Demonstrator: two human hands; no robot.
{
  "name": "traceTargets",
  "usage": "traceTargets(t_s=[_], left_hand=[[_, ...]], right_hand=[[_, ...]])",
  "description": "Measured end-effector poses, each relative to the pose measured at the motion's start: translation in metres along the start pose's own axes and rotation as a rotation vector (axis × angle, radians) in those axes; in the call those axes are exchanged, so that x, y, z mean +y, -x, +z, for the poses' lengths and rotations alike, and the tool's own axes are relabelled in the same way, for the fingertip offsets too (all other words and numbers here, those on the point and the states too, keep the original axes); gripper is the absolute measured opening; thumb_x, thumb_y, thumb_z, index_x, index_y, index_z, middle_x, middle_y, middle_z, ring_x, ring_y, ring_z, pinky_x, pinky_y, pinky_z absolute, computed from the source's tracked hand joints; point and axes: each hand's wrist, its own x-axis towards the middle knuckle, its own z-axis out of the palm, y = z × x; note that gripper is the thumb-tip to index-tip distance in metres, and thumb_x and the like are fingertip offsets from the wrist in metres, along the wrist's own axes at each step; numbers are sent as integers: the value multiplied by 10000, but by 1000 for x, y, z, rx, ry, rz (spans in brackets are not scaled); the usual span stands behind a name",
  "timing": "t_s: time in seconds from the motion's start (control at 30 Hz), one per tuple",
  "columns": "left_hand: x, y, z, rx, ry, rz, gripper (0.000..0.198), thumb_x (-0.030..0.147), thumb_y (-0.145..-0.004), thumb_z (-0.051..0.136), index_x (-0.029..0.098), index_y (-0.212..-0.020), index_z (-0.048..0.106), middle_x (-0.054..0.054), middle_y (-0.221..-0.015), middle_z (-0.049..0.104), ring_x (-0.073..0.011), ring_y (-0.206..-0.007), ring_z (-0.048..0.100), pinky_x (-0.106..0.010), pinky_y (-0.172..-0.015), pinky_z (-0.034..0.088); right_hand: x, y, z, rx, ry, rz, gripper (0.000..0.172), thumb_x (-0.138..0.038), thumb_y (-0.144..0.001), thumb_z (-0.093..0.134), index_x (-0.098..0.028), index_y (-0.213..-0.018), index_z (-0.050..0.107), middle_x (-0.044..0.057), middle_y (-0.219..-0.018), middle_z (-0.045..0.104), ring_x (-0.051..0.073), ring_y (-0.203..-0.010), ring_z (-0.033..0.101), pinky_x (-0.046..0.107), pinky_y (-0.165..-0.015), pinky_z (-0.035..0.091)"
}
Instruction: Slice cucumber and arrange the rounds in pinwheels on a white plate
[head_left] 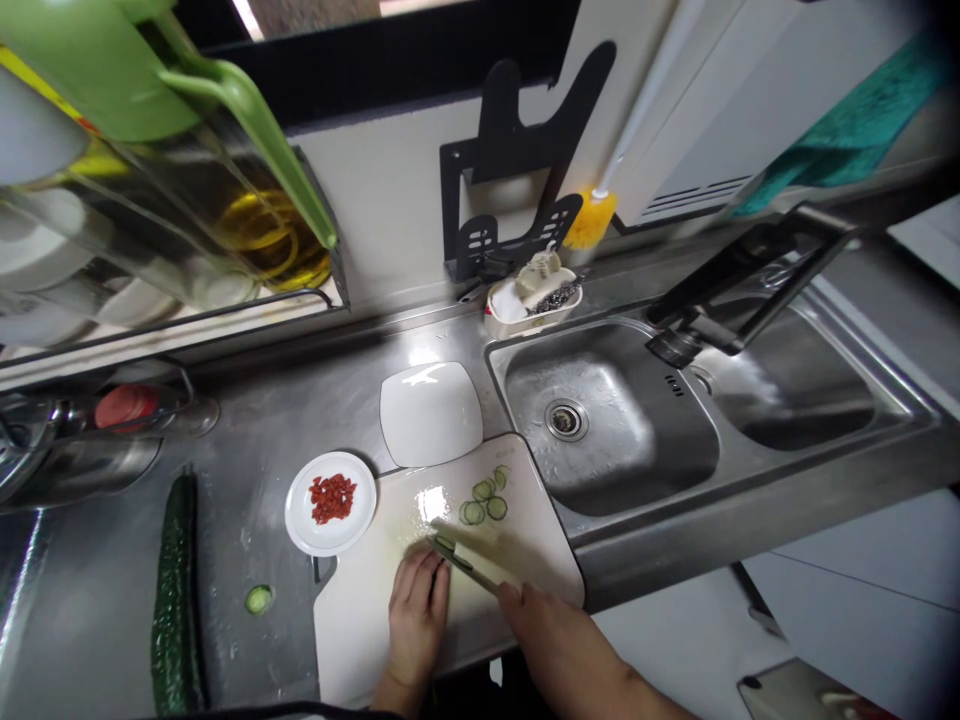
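My right hand [551,635] is closed around the handle of a kitchen knife [474,572], its blade pointing up and left over the white cutting board [360,640]. My left hand [420,600] lies on the board with bent fingers close against the blade. Those fingers grip a piece of cucumber, mostly hidden beneath them. Pale green shows at the blade, where a cucumber slice [444,542] clings. Several thin cucumber slices [487,497] lie on the board's upper right part. Beyond the board's far edge sits a white squarish plate [431,415].
A round white plate [297,500] with chopped red pieces overlaps the board's left corner. Left of it lie a cut cucumber end [259,600] and a long cucumber [174,600]. A steel sink [637,440] with a dark faucet [697,335] is at right, a sponge holder [532,300] behind.
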Motion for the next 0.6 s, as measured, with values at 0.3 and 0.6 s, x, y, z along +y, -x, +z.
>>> traceTargets(t_s=[0.3,0.6], left_hand=[[-1,-1,0,-7,3,-1,175,181,-863,488,185,-971,625,-68,-970,677,-194,-990,615,-396,-922,500],[1,-3,-1,-3,-2,3,173,168,-861,487,172,-969,622,-69,-966,680,-187,-981,618,-374,-909,505]], right_hand=[[-4,-9,2,15,-25,-10,372,26,-783,356,-185,-960,607,81,-842,686,214,-710,664,253,-542,450],[-6,-17,9,60,-46,-21,355,26,-769,359,-168,-921,614,82,-783,672,206,-666,647,252,-535,453]])
